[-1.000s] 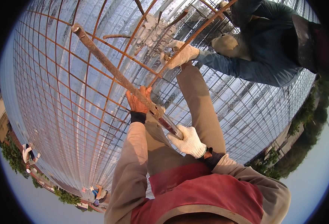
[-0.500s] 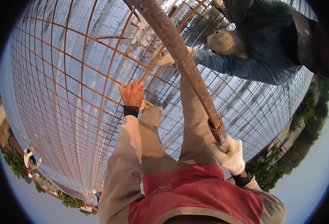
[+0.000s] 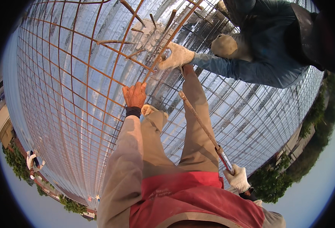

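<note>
My right hand (image 3: pixel 238 178), in a white glove, grips the near end of a long rusty rod (image 3: pixel 200 123) at my right hip. The rod slants up and left along my right leg toward the mesh. My left hand (image 3: pixel 135 95), with a black wristband, reaches down with fingers stretched out and touches a bar of the rusty rebar mesh (image 3: pixel 80 87) just ahead of my left knee. A co-worker's white-gloved hand (image 3: pixel 177 57) grips the mesh a little beyond my right foot.
The mesh lies over ribbed silver metal decking (image 3: pixel 251 114) that fills the view. The co-worker in a blue jacket (image 3: pixel 266 45) crouches at the upper right. Loose short bars (image 3: pixel 131 9) lie at the top. Trees and small figures show far below at the rim.
A second ago both hands held the rod across my front. My left hand let go and went to the mesh. My right hand swung the rod down to my right side.
</note>
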`<state>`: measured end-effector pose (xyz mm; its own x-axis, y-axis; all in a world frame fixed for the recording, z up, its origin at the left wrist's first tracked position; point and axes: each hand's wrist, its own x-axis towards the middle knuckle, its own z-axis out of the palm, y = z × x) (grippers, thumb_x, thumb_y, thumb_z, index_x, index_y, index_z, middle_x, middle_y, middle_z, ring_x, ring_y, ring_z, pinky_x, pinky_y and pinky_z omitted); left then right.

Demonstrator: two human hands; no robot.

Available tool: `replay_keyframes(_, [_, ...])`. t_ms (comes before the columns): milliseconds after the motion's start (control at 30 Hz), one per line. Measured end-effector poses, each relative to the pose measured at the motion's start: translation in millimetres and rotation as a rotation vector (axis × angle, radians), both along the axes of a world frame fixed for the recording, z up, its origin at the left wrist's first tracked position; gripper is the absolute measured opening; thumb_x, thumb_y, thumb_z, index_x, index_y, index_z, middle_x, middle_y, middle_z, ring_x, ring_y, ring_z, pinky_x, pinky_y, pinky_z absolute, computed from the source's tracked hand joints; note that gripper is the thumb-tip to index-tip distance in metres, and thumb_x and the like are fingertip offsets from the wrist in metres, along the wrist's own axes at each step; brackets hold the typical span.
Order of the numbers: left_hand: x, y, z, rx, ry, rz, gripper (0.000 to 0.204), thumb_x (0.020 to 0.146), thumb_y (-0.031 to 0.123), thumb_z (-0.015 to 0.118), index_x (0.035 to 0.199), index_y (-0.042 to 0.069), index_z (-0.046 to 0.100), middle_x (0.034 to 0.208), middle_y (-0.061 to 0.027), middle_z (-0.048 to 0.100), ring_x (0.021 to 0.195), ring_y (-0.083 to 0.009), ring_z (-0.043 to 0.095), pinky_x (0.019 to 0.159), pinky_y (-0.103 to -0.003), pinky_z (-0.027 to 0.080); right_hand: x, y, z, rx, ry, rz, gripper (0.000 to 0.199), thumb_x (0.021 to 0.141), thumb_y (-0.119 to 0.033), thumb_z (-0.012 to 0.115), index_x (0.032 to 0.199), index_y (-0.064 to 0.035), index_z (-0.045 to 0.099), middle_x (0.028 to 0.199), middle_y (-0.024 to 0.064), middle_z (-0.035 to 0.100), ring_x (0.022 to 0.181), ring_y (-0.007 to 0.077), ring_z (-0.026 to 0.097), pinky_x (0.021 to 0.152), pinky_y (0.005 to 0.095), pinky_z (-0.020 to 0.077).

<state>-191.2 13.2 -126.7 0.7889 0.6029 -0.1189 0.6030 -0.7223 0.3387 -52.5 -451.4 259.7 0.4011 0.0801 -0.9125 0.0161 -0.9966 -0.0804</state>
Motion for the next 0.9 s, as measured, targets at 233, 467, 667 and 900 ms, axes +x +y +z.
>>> replay_keyframes(233, [-2.1, -1.8, -4.6, 0.006, -0.022, 0.002, 0.035, 0.115, 0.043, 0.067, 0.097, 0.013, 0.07, 0.07, -0.012, 0.067, 0.068, -0.0371, 0.055, 0.088, -0.05, 0.042, 11.4, 10.3, -11.4, 0.041, 0.019, 0.0, 0.034, 0.094, -0.023, 0.081, 0.08, -0.0004, 0.06, 0.062, 0.0206, 0.059, 0.055, 0.0425, 0.062, 0.057, 0.0486, 0.0516])
replay_keyframes(467, [1.3, -2.9, -1.6, -0.043, 0.076, 0.026, 0.033, 0.117, 0.042, 0.063, 0.101, 0.013, 0.071, 0.077, -0.0141, 0.072, 0.076, -0.0378, 0.059, 0.09, -0.051, 0.042, 21.1, 29.2, -7.6, 0.034, 0.035, -0.049, 0.035, 0.093, -0.019, 0.082, 0.079, -0.001, 0.055, 0.061, 0.0106, 0.042, 0.056, 0.0166, 0.04, 0.053, 0.0411, 0.0416])
replay_keyframes(667, [4.7, -1.2, -8.0, -0.077, 0.097, 0.031, 0.036, 0.118, 0.045, 0.061, 0.102, 0.013, 0.07, 0.08, -0.0151, 0.075, 0.077, -0.0393, 0.063, 0.09, -0.051, 0.043, 27.0, 42.2, -18.7, 0.04, 0.097, -0.111, 0.031, 0.096, -0.025, 0.081, 0.095, 0.0041, 0.07, 0.067, 0.0147, 0.067, 0.06, 0.0216, 0.067, 0.061, 0.0425, 0.0552])
replay_keyframes(900, [10.1, 1.6, -20.5, -0.11, 0.131, 0.029, 0.04, 0.119, 0.047, 0.057, 0.104, 0.013, 0.071, 0.08, -0.0163, 0.076, 0.076, -0.0412, 0.067, 0.09, -0.052, 0.043, 36.7, 57.7, -26.1, -0.059, 0.164, -0.2, 0.03, 0.095, -0.025, 0.081, 0.099, 0.0034, 0.073, 0.072, 0.0116, 0.07, 0.067, 0.0197, 0.068, 0.068, 0.0412, 0.057])
